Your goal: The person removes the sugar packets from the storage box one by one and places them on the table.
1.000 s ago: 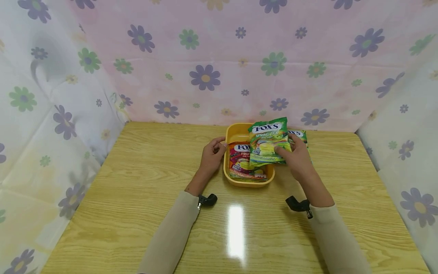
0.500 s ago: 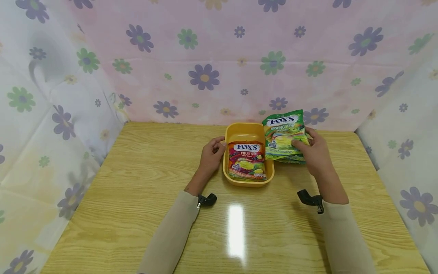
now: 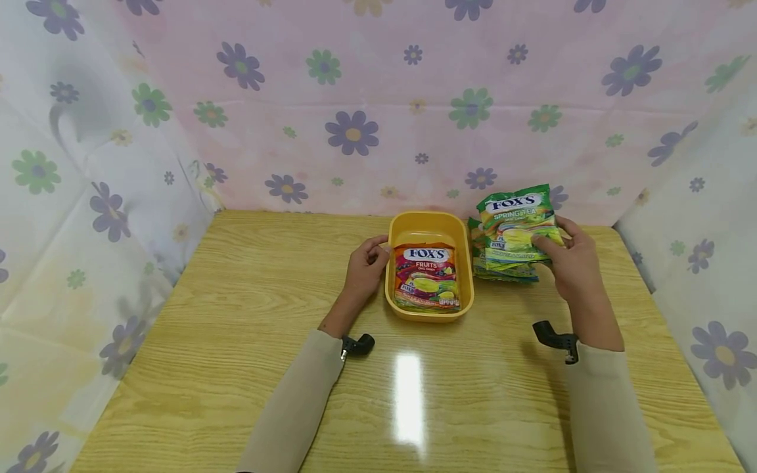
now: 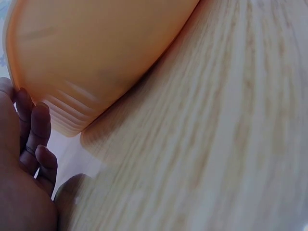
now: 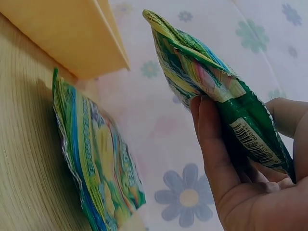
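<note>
My right hand (image 3: 576, 259) pinches a green Fox's Spring Tea candy bag (image 3: 517, 226), thumb on its front and fingers behind. In the right wrist view the bag (image 5: 211, 72) is held off the table, with a barcode on its side. More green candy bags (image 3: 505, 272) lie beneath it, just right of a yellow plastic container (image 3: 464, 263). Inside the container rests a red Fox's Fruits candy bag (image 3: 427, 279), face up. My left hand (image 3: 363, 269) touches the container's left rim, its fingers loosely bent against the outer wall in the left wrist view.
The wooden table (image 3: 266, 315) ends at a floral cloth backdrop (image 3: 355, 79) close behind the container. Similar cloths hang along the left and right sides. Black wrist camera mounts (image 3: 357, 345) stick out beside both sleeves.
My right hand has carried the Spring Tea bag rightward, from over the container to above the other green bags. The Fruits bag is now fully uncovered. My left hand stays at the rim.
</note>
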The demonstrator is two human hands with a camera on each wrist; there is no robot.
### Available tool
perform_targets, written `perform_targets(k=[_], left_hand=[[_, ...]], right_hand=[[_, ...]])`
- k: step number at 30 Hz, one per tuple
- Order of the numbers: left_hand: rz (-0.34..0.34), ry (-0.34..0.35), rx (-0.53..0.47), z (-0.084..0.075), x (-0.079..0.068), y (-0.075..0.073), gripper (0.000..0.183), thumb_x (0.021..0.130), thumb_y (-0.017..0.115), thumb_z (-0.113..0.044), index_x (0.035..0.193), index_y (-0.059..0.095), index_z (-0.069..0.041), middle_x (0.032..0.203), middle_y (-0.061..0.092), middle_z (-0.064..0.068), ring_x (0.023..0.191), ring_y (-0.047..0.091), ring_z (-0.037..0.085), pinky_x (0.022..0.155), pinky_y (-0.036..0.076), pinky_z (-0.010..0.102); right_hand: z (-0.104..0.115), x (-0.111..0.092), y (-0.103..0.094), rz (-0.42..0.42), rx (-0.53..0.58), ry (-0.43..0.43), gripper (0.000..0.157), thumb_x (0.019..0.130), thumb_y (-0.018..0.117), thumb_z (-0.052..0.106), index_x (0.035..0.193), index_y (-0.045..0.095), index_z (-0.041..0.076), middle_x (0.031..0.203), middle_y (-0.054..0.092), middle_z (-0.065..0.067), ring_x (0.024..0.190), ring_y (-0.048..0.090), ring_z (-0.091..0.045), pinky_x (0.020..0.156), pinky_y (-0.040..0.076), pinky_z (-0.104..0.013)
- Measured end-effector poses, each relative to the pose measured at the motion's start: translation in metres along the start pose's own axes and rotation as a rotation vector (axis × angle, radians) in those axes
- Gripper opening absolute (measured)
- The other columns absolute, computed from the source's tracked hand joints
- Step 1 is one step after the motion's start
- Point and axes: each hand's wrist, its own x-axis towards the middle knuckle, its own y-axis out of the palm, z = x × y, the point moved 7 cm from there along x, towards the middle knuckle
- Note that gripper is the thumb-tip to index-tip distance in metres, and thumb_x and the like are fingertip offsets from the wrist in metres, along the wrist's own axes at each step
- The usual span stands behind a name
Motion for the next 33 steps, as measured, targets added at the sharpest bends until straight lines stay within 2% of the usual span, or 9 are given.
perform_targets(k=[10,21,27,33], left_hand=[[-0.003,0.002,0.014,-0.003,0.000,0.000,0.035,0.103,0.055,-0.010,0.132,0.057,0.009,0.085,0.062,0.028,0.070,0.056,0.014,0.066,0.046,0.024],[0.017,-0.017,0.017,-0.005,-0.002,0.000,0.037,0.103,0.055,-0.013,0.134,0.057,0.008,0.083,0.062,0.025,0.068,0.054,0.010,0.065,0.045,0.025],[0.014,-0.015,0.015,-0.005,-0.001,0.000,0.037,0.103,0.055,-0.013,0.133,0.057,0.009,0.083,0.062,0.025,0.069,0.054,0.011,0.065,0.045,0.024],[0.015,-0.019,0.025,-0.005,-0.001,0.000,0.036,0.103,0.055,-0.012,0.133,0.057,0.008,0.084,0.063,0.026,0.070,0.055,0.011,0.066,0.045,0.024]], right_hand=[[0.000,0.002,-0.025,-0.074,0.073,-0.003,0.066,0.093,0.070,0.007,0.152,0.041,0.009,0.103,0.070,0.003,0.085,0.072,-0.010,0.068,0.057,-0.023],[-0.009,0.005,-0.056,-0.151,0.163,0.018,0.067,0.093,0.070,0.006,0.153,0.042,0.015,0.110,0.064,0.000,0.086,0.071,-0.010,0.068,0.057,-0.023],[-0.016,0.006,-0.070,-0.160,0.267,0.028,0.066,0.093,0.068,0.002,0.152,0.044,0.016,0.115,0.058,-0.003,0.087,0.071,-0.013,0.068,0.058,-0.025],[-0.025,0.007,-0.085,-0.186,0.397,0.051,0.063,0.093,0.066,-0.004,0.150,0.049,0.017,0.111,0.061,-0.005,0.086,0.071,-0.016,0.067,0.058,-0.028]])
